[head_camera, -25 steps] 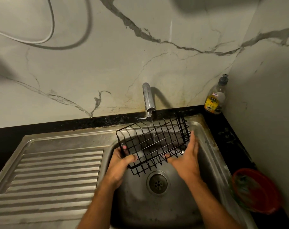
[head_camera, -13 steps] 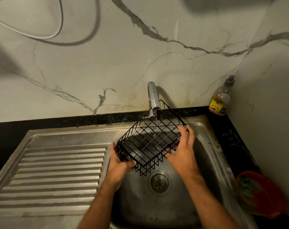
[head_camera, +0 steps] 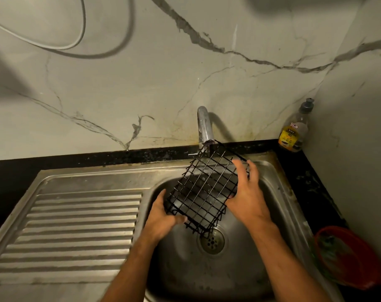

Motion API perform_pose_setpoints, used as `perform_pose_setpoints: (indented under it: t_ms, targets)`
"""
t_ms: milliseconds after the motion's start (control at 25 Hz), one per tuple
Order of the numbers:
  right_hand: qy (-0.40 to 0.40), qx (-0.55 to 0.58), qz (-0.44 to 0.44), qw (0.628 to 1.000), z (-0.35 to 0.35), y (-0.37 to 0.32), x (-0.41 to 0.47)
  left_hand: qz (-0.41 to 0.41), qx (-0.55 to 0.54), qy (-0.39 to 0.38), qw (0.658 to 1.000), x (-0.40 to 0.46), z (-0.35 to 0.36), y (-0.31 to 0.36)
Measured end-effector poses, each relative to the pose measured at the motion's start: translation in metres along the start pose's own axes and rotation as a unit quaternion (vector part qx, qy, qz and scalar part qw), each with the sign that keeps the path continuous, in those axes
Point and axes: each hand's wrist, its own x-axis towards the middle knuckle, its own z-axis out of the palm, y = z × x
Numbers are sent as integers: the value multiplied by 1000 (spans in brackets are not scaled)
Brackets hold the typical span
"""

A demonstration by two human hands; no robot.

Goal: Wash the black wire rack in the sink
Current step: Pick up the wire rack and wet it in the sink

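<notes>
Holding the black wire rack [head_camera: 203, 188] over the steel sink [head_camera: 270, 171], the person keeps it tilted, with its far corner raised up to the spout of the chrome tap [head_camera: 203, 126] and its near corner low, just above the drain [head_camera: 211, 241]. This is the only view, from the head camera. I think the tilt is there so that water from the spout can run down along the wires and fall into the basin, not on the worktop [head_camera: 302, 179]. Whether water is running now, I cannot tell; the stream is not clear in the picture.

The left hand [head_camera: 163, 221] grips the low left corner of the rack, the thumb on the front wires and the fingers hidden behind. The right hand [head_camera: 247, 194] is on the right side with its fingers spread and nearly straight, pressing flat against the rim, so it seems to steady and turn the rack more than to carry it. Both hands stay at the edges, which leaves the grid free for rinsing.

The ribbed draining board [head_camera: 76, 232] lies to the left of the basin. A bottle of dish soap [head_camera: 294, 131] stands in the back right corner of the worktop, well apart from the hands. A red bowl [head_camera: 348, 258] sits at the right, near the sink's edge. My judgement is that the washing is in its middle part.
</notes>
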Motion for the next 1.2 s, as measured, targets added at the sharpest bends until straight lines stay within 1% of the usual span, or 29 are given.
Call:
perform_pose_setpoints:
  t_ms: [120,240,400,480,520,640,760,840,960,1040,1080,1200]
  targets:
    - [-28,-46,-13,998,-6,-11,8,26,19,-14,999,2,7,10]
    - [-57,-96,-62,992,-8,-15,9,48,24,-14,998,9,13,22]
    - [-78,-112,-93,986,-10,-18,12,103,30,20,994,11,12,29]
    - [-94,-118,-95,984,-14,-18,13,121,42,4,992,11,11,28]
    - [-102,-115,-98,983,-15,-17,12,118,40,-2,992,10,11,28]
    - [-113,-107,-113,981,-17,-16,9,113,-15,-9,993,10,13,30]
    - [-101,-127,-133,978,-15,-20,8,119,-51,22,991,12,16,36]
    - [-87,-125,-121,981,-14,-21,7,112,-49,40,992,12,17,40]
    - [-70,-109,-55,990,-17,-26,4,78,-58,65,993,10,21,39]
    - [-61,-141,-18,988,-16,-30,2,68,-55,76,993,9,25,36]
    - [-44,-166,-2,985,-14,-32,3,59,-65,80,993,9,27,35]
    - [-25,-231,42,972,-7,-40,7,38,-67,95,992,7,29,38]
